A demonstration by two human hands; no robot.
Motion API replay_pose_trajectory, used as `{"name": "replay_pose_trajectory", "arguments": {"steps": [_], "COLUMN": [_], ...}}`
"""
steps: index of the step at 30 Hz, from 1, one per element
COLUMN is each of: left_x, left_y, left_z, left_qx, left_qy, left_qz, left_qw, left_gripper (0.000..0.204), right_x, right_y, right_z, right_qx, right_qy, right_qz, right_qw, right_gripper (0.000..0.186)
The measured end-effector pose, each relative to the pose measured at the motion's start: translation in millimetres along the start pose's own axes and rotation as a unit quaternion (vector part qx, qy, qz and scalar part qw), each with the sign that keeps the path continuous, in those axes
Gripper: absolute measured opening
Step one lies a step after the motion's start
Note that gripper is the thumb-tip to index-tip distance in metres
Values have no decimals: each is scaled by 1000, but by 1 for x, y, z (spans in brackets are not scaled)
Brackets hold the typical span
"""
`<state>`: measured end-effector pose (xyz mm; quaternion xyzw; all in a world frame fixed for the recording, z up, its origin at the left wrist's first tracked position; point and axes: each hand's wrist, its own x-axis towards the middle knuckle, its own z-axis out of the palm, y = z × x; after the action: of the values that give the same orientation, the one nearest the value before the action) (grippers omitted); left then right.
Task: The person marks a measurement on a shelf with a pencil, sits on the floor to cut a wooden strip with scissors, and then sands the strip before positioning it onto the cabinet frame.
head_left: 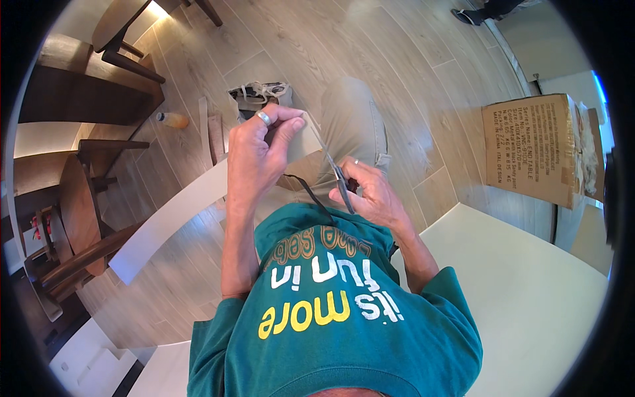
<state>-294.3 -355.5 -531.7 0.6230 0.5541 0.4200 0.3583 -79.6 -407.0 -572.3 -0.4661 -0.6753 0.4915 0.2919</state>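
A long white strip (178,208), thin and curving, hangs from my left hand (259,149) down toward the left. My left thumb and index finger pinch its upper end. In my right hand (370,192) is a pair of scissors (340,180) with dark handles, my fingers wrapped round them. The blades point up and to the left and lie along the edge of the strip's upper end, close to my left fingertips. I cannot tell whether the blades are parted. Both hands are above my lap, and my left hand hides part of the strip.
At the right stands a cardboard box (522,142). Dark wooden furniture (86,96) fills the left side, with a small orange bottle (173,120) on the wood-look floor nearby. Thin pieces (213,132) lie by my shoe (254,94). A person's foot (469,16) shows top right.
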Motion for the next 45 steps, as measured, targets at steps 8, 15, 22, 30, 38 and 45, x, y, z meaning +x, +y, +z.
{"name": "replay_pose_trajectory", "arguments": {"steps": [8, 15, 22, 30, 38, 45], "left_x": [-2, 10, 25, 15, 10, 18], "left_y": [-3, 11, 37, 21, 14, 51], "left_z": [6, 3, -10, 1, 5, 3], "left_qx": [1, 41, 45, 77, 117, 164], "left_qy": [13, 22, 13, 88, 48, 55], "left_qz": [18, 55, 177, 184, 169, 250], "left_qw": [1000, 997, 983, 976, 977, 953], "left_gripper": [11, 12, 12, 7, 4, 6], "right_x": [-6, 6, 7, 8, -2, 1], "right_y": [5, 11, -16, -8, 5, -3], "right_z": [2, -5, -7, 4, 1, -13], "right_qx": [-17, -28, -19, -4, 17, 1], "right_qy": [-3, -4, 56, 91, 78, 86], "right_qz": [24, -33, -91, -137, -109, -138], "right_qw": [1000, 999, 994, 986, 991, 987], "right_gripper": [32, 39, 41, 41, 39, 39]}}
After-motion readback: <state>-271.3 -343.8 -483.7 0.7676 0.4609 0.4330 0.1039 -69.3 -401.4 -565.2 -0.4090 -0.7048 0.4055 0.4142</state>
